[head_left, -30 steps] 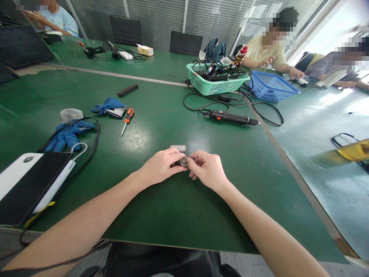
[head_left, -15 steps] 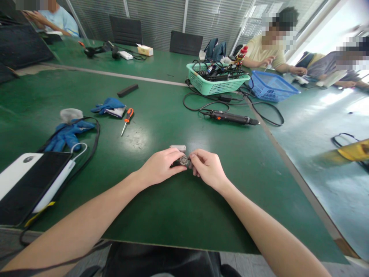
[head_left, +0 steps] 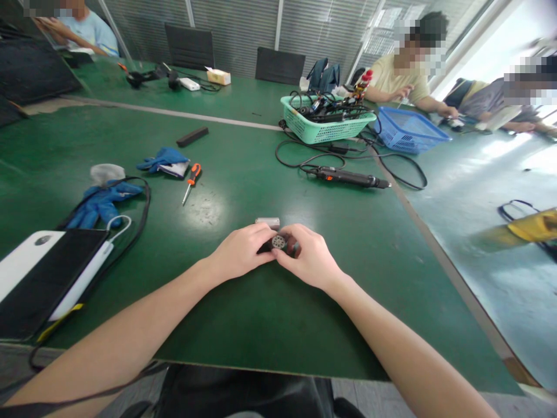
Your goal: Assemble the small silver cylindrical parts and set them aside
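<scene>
My left hand (head_left: 241,252) and my right hand (head_left: 310,259) meet over the green table (head_left: 261,313), both closed around a small dark part with a round perforated metal face (head_left: 278,241). The left fingers pinch it from the left. From the right, the fingers of the other hand wrap over it, and a dark reddish bit shows beside them. A small grey metal block (head_left: 267,221) lies on the table just beyond the hands.
An orange-handled screwdriver (head_left: 191,181), blue gloves (head_left: 104,200) and a phone on a white power bank (head_left: 47,273) lie to the left. A corded electric screwdriver (head_left: 348,177), a green basket (head_left: 326,119) and a blue basket (head_left: 409,130) sit further back. Other people work at the far side.
My right hand has slid left and closed more over the small part; its fingers now cover the right side. The left hand has barely moved.
</scene>
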